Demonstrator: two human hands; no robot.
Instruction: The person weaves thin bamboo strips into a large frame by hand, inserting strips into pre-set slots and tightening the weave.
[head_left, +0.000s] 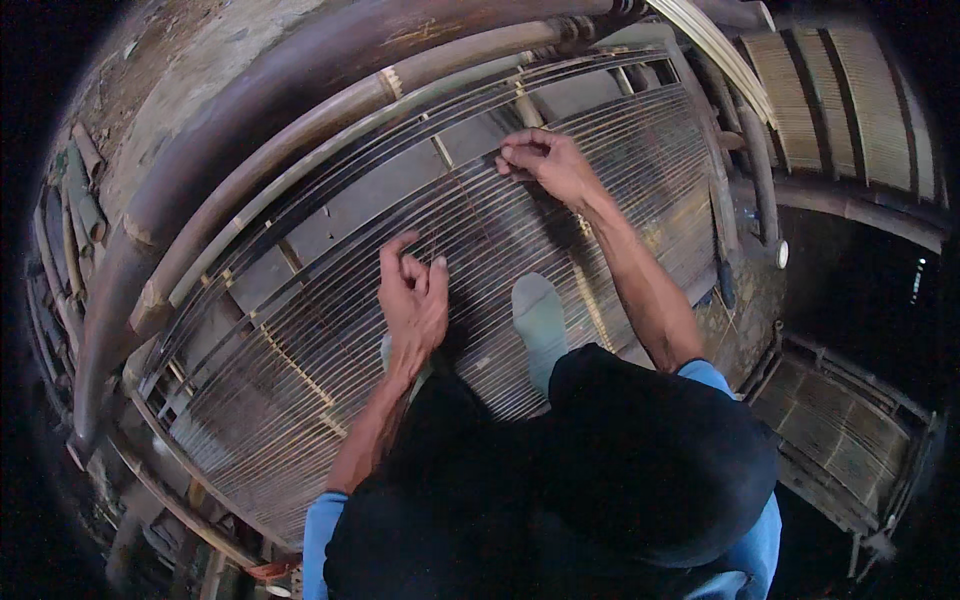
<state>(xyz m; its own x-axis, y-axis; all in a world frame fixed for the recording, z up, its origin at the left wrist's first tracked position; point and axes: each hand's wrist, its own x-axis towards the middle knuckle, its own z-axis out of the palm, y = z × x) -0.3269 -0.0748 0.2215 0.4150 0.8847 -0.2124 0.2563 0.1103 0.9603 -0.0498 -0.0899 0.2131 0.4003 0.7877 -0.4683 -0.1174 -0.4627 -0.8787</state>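
Observation:
Beneath me is a panel of thin, closely spaced bamboo strips (480, 220), bound to crosspieces by rows of ties (300, 365). My left hand (412, 305) hovers over the strips left of my foot, fingers curled but apart, with nothing visible in them. Farther ahead, my right hand (550, 168) is closed in a pinch close above the far strips. Whatever its fingertips hold, if anything, is too small to make out. My sock-covered foot (540, 320) rests on the strips; the other is mostly hidden behind my left wrist.
Thick bamboo poles (300, 85) curve along the panel's far and left sides. Cut bamboo pieces (80, 190) lie at far left. Another slatted panel (830, 100) stands at upper right. A low bamboo rack (835, 425) sits at lower right.

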